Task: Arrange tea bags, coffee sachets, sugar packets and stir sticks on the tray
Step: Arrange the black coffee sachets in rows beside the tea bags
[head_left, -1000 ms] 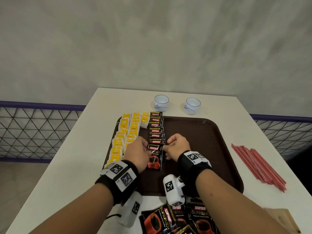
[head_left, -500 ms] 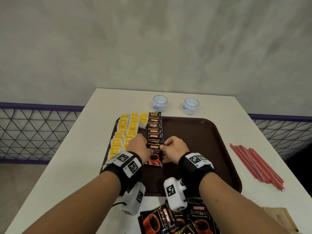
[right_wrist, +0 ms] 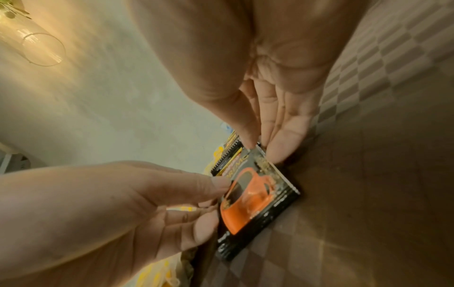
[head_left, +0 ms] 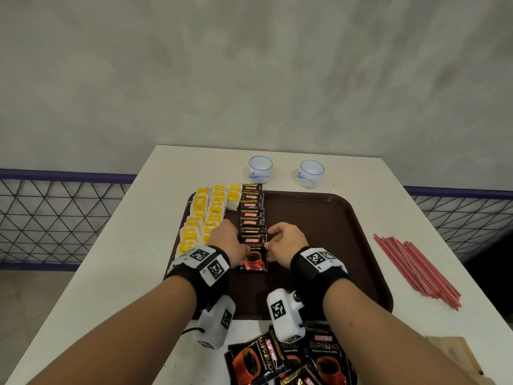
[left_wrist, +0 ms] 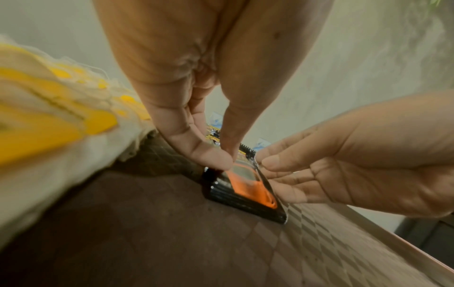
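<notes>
A brown tray (head_left: 319, 218) lies on the white table. Yellow tea bags (head_left: 206, 215) fill its left side in overlapping rows. Beside them runs a column of black coffee sachets (head_left: 252, 209). My two hands hold the nearest sachet (head_left: 254, 255) at the column's near end, flat on the tray. My left hand (head_left: 226, 241) pinches its left edge with thumb and fingertip (left_wrist: 221, 158). My right hand (head_left: 283, 240) pinches its far right corner (right_wrist: 255, 150). The red stir sticks (head_left: 416, 270) lie on the table right of the tray.
Two small white cups (head_left: 260, 169) (head_left: 311, 173) stand beyond the tray's far edge. A loose pile of coffee sachets (head_left: 291, 359) lies at the table's near edge under my wrists. A tan paper item (head_left: 455, 357) sits at the near right corner.
Both hands have kept their hold on the nearest sachet and nudged it slightly farther up against the column. Nothing else has moved.
</notes>
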The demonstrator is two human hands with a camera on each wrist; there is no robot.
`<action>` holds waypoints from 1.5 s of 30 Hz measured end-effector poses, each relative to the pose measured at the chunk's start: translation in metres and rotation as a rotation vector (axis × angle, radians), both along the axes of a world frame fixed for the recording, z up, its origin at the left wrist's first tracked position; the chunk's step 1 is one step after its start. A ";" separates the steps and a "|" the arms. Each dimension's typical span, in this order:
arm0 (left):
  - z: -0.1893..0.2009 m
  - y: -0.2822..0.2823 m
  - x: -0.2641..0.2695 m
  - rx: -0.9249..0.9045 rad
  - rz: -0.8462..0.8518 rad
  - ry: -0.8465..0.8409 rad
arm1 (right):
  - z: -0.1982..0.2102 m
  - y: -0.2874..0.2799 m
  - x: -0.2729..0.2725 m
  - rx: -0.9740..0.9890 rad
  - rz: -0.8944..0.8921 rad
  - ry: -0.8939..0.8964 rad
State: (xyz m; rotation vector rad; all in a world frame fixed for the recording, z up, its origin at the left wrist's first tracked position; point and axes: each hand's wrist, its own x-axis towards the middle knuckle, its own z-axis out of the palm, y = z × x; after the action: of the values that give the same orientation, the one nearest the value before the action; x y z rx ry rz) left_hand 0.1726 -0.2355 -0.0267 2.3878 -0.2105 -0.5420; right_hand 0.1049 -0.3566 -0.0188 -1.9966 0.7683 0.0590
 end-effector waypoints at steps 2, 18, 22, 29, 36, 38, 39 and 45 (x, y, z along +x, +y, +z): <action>0.000 0.001 0.001 -0.006 0.017 0.010 | 0.000 -0.001 0.001 -0.006 -0.013 -0.009; 0.071 0.047 -0.033 -0.055 -0.320 -0.271 | 0.053 -0.004 -0.040 -0.277 0.250 -0.062; 0.077 0.097 -0.092 0.086 -0.680 -0.179 | 0.082 0.008 -0.088 -0.370 0.632 -0.001; 0.009 0.143 -0.150 0.364 -0.939 -0.185 | 0.060 0.056 -0.130 -0.691 1.168 0.256; 0.001 0.139 -0.156 0.410 -1.000 -0.293 | 0.035 0.074 -0.121 -0.773 1.119 0.253; 0.010 0.140 -0.153 0.343 -0.897 -0.199 | 0.037 0.074 -0.118 -0.768 1.102 0.217; 0.017 0.140 -0.150 0.314 -0.860 -0.142 | 0.039 0.073 -0.117 -0.767 1.090 0.189; 0.049 0.152 -0.122 0.055 -0.703 -0.084 | 0.040 0.057 -0.111 -0.507 0.904 0.154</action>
State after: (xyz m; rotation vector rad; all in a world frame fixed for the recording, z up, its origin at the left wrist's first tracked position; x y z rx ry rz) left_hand 0.0501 -0.0836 0.0222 2.3513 -1.1062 -0.7620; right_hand -0.0063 -0.3000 0.0216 -2.7044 -0.1109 0.5984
